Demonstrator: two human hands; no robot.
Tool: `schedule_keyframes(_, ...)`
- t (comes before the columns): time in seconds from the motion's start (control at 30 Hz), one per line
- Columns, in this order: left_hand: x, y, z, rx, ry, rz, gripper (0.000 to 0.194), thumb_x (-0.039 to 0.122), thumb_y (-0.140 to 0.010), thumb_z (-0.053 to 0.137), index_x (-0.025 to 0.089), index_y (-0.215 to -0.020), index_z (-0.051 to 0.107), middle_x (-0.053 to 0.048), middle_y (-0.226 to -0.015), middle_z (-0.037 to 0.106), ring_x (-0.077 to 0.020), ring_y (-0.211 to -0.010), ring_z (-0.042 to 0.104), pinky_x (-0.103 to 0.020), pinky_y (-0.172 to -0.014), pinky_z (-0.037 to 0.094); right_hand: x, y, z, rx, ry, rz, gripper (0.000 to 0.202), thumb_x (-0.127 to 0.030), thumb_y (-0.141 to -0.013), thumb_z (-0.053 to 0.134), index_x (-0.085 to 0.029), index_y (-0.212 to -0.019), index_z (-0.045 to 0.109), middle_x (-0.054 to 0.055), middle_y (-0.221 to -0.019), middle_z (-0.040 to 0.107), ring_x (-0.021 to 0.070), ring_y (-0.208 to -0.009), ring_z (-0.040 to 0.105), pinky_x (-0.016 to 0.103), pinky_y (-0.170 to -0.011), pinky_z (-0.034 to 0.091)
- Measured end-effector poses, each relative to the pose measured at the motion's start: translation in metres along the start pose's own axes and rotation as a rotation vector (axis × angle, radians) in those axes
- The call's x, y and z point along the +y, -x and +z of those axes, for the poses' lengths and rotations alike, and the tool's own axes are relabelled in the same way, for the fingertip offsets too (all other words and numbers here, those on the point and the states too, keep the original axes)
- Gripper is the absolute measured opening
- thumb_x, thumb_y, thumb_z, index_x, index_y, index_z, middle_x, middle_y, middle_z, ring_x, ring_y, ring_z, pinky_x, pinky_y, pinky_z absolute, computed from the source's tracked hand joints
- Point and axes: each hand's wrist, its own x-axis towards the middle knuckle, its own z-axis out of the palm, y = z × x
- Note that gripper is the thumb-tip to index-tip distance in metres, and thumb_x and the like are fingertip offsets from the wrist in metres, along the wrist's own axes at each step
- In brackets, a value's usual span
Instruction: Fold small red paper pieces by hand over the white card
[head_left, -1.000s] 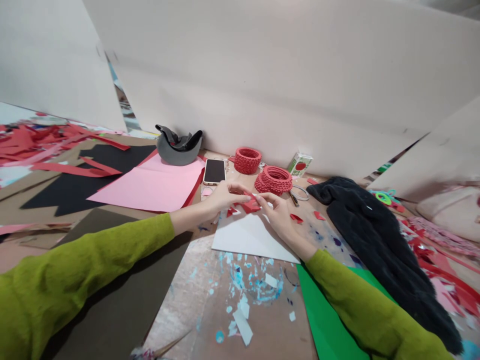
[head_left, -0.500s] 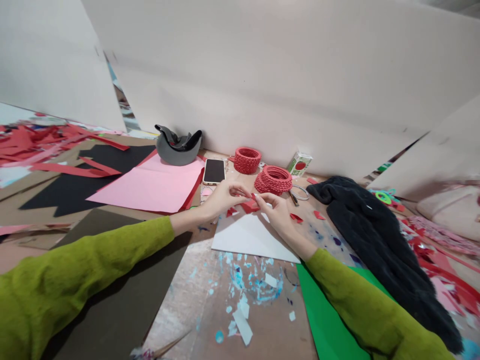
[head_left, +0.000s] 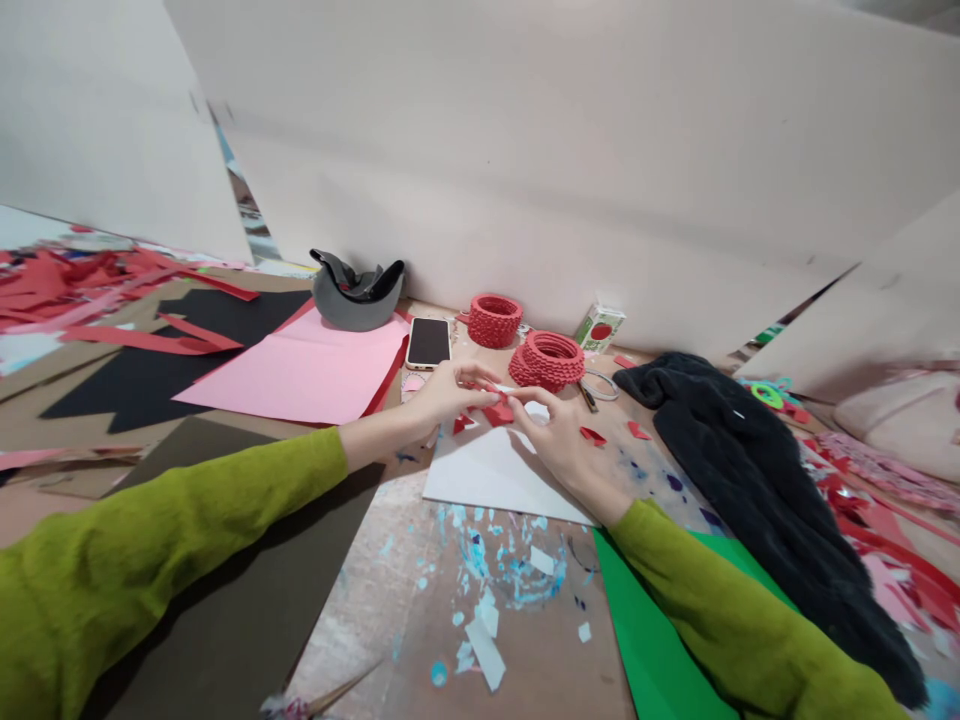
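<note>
Both hands meet over a white sheet (head_left: 495, 470) on the table, pinching one small folded red paper piece (head_left: 498, 410) between the fingertips. My left hand (head_left: 450, 393) grips it from the left with thumb and forefinger. From the right, my right hand (head_left: 551, 430) closes on its other edge. Fingers cover much of the piece, so its exact shape is hard to see. Loose red folded pieces (head_left: 592, 436) lie to the right of my hands. Just beyond stand a coiled red chain of folded paper (head_left: 553, 360) and a second red coil (head_left: 495, 320).
A phone (head_left: 428, 342), a grey cap (head_left: 358, 290) and pink paper (head_left: 300, 365) lie back left. A small carton (head_left: 601, 328) stands against the white panel (head_left: 525, 150). Dark furry cloth (head_left: 735, 470) and green paper (head_left: 660, 620) lie right. White scraps (head_left: 486, 650) dot the near table.
The fingers of both hands have shifted slightly around the red piece, and the right fingers now lie straighter across it. Everything else stays in place.
</note>
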Motion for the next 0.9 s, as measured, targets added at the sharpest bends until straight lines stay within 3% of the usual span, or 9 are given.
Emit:
schedule_keyframes(0.13, -0.002, -0.001, -0.001, -0.035, 0.076, -0.070, 0.025, 0.023, -0.071, 0.073, 0.013, -0.093, 0.068, -0.008, -0.083, 0.070, -0.0124, -0.065, 0.062, -0.021, -0.052, 0.043, 0.001, 0.001, -0.001, -0.015, 0.001, -0.036, 0.014, -0.020, -0.084, 0.057, -0.019, -0.092, 0.069, 0.005, -0.090, 0.071, 0.0194, -0.087, 0.065, 0.032, -0.082, 0.048)
schedule_keyframes(0.27, -0.008, -0.005, -0.005, -0.098, 0.218, -0.148, 0.020, 0.018, -0.070, 0.074, 0.014, -0.089, 0.070, -0.008, -0.087, 0.071, -0.0124, -0.074, 0.064, -0.022, -0.063, 0.046, 0.000, 0.002, -0.002, -0.014, 0.039, -0.076, 0.015, -0.018, -0.085, 0.055, -0.020, -0.092, 0.068, 0.005, -0.093, 0.070, 0.0191, -0.089, 0.064, 0.033, -0.084, 0.047)
schedule_keyframes(0.43, -0.017, -0.013, -0.011, -0.237, 0.361, -0.224, 0.027, 0.020, -0.070, 0.075, 0.016, -0.096, 0.070, -0.010, -0.101, 0.070, -0.0180, -0.091, 0.066, -0.029, -0.078, 0.049, -0.002, 0.003, -0.002, -0.022, 0.032, -0.079, 0.016, -0.016, -0.085, 0.053, -0.020, -0.094, 0.066, 0.006, -0.094, 0.069, 0.0189, -0.089, 0.063, 0.033, -0.083, 0.047)
schedule_keyframes(0.57, -0.018, -0.018, -0.012, -0.359, 0.392, -0.224, 0.024, 0.025, -0.075, 0.072, 0.014, -0.096, 0.070, -0.010, -0.096, 0.071, -0.0168, -0.083, 0.065, -0.030, -0.077, 0.049, 0.000, 0.003, -0.002, -0.001, 0.001, -0.103, 0.016, -0.014, -0.084, 0.053, -0.021, -0.092, 0.065, 0.005, -0.093, 0.068, 0.0191, -0.091, 0.062, 0.034, -0.086, 0.047)
schedule_keyframes(0.77, -0.014, -0.017, -0.012, -0.290, 0.402, -0.284, 0.023, 0.016, -0.069, 0.075, 0.013, -0.091, 0.070, -0.008, -0.093, 0.071, -0.0151, -0.082, 0.066, -0.028, -0.079, 0.049, 0.004, 0.005, -0.004, -0.031, 0.083, -0.209, 0.017, -0.014, -0.085, 0.052, -0.023, -0.089, 0.066, 0.006, -0.097, 0.066, 0.0216, -0.096, 0.059, 0.038, -0.087, 0.045)
schedule_keyframes(0.9, -0.003, -0.008, -0.012, -0.293, 0.324, -0.211, 0.030, 0.017, -0.068, 0.077, 0.014, -0.096, 0.068, -0.011, -0.099, 0.071, -0.0177, -0.089, 0.067, -0.031, -0.083, 0.050, -0.002, 0.007, -0.007, -0.084, 0.193, -0.313, 0.015, -0.017, -0.086, 0.056, -0.025, -0.095, 0.065, 0.006, -0.103, 0.067, 0.0223, -0.101, 0.057, 0.041, -0.092, 0.040)
